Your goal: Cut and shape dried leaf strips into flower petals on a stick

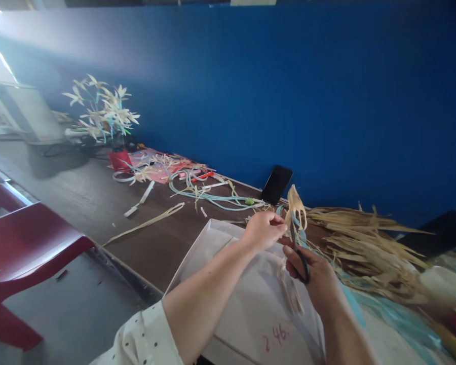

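Observation:
Between the fingers of my left hand (pixel 264 230) is a dried corn husk piece (pixel 297 203), pale tan, with its upper part standing above my fingertips and a split showing in it. My right hand (pixel 313 271) is wrapped round the black handles of a pair of scissors (pixel 303 266). The scissor blades point up and lie against the husk; whether they are parted is hard to make out. Below both hands is a white box lid (pixel 228 294) with numbers written on it. Some thin husk strips (pixel 291 289) lie on the lid under my right hand.
A heap of dried husks (pixel 368 243) lies on the right. A black phone (pixel 276 184) leans against the blue wall (pixel 327 101). Pale blue tubing (pixel 213 200), a pot (pixel 120 160) of husk flowers (pixel 106 109) and a red chair (pixel 34 243) are to the left.

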`<state>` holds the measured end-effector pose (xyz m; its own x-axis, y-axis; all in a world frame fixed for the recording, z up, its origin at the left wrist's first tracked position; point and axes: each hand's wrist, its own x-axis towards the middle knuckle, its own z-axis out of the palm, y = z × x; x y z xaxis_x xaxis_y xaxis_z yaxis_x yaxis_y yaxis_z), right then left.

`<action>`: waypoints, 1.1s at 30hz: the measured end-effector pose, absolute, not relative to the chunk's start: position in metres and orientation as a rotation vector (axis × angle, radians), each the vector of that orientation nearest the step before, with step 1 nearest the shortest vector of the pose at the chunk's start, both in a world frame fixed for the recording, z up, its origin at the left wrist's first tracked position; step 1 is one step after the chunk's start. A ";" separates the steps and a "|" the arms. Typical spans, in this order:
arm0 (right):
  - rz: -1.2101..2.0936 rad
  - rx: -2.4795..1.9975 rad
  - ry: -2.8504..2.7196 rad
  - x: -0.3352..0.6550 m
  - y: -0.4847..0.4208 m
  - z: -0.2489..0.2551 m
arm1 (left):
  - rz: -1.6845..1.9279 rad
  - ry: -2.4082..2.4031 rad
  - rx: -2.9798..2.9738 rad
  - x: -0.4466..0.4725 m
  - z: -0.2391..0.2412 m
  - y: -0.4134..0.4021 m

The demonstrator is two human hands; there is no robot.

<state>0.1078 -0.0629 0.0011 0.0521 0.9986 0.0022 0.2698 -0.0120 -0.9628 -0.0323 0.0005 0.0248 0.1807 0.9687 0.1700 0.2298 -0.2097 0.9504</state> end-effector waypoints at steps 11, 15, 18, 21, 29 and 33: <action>1.022 -1.424 -1.362 0.106 -0.062 0.001 | 1.071 1.119 1.575 -0.032 0.023 -0.001; 1.014 -1.436 -1.360 0.107 -0.062 0.002 | 1.027 1.113 1.604 -0.033 0.025 -0.001; 1.036 -1.424 -1.307 0.107 -0.063 0.003 | 0.977 1.099 1.621 -0.034 0.026 -0.002; 1.045 -1.417 -1.287 0.107 -0.063 0.004 | 0.956 1.072 1.605 -0.034 0.026 -0.002; 1.005 -1.405 -1.290 0.107 -0.063 0.004 | 0.918 1.002 1.499 -0.033 0.022 0.001; 1.011 -1.391 -1.287 0.108 -0.062 0.001 | 0.925 0.973 1.488 -0.032 0.018 0.002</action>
<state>0.1081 -0.0622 0.0006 0.1024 0.9943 0.0308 0.2055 0.0092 -0.9786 -0.0325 0.0024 0.0178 0.3628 0.9307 0.0459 0.0929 -0.0851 0.9920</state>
